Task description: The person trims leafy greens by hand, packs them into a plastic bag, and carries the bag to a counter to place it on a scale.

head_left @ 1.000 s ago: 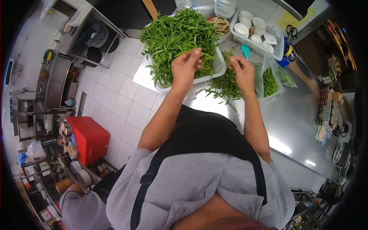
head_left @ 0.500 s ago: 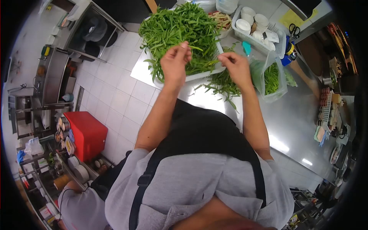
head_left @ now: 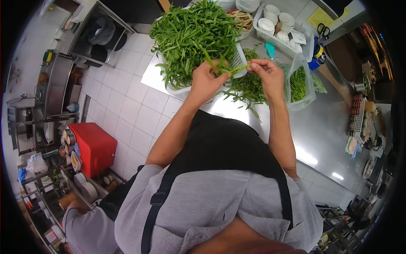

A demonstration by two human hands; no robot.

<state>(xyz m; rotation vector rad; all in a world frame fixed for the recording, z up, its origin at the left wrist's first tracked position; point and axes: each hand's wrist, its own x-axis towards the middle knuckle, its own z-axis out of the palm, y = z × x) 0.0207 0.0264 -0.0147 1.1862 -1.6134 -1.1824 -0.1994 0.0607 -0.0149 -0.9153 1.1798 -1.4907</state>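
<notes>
Between my two hands runs a thin green vegetable stem (head_left: 240,68) with leaves at its left end. My left hand (head_left: 207,80) is closed around the leafy end, and my right hand (head_left: 266,73) pinches the other tip. Just beyond my left hand, a white plastic basket (head_left: 241,55) is heaped with leafy greens (head_left: 190,38). Loose leaves (head_left: 247,91) lie on the steel counter below and between my hands. Right of my right hand stands an open clear plastic bag (head_left: 311,95) with cut green stems (head_left: 298,84) inside.
A white basket of small cups and dishes (head_left: 285,23) is at the back right, near black-handled scissors (head_left: 323,30) and a teal object (head_left: 270,50). The steel counter (head_left: 313,131) extends right. Another person (head_left: 91,228) is at lower left, near a red box (head_left: 95,148).
My left hand has moved right and down towards my right hand. Both hands now meet on one stem, where before they were apart, each with greens at the fingertips.
</notes>
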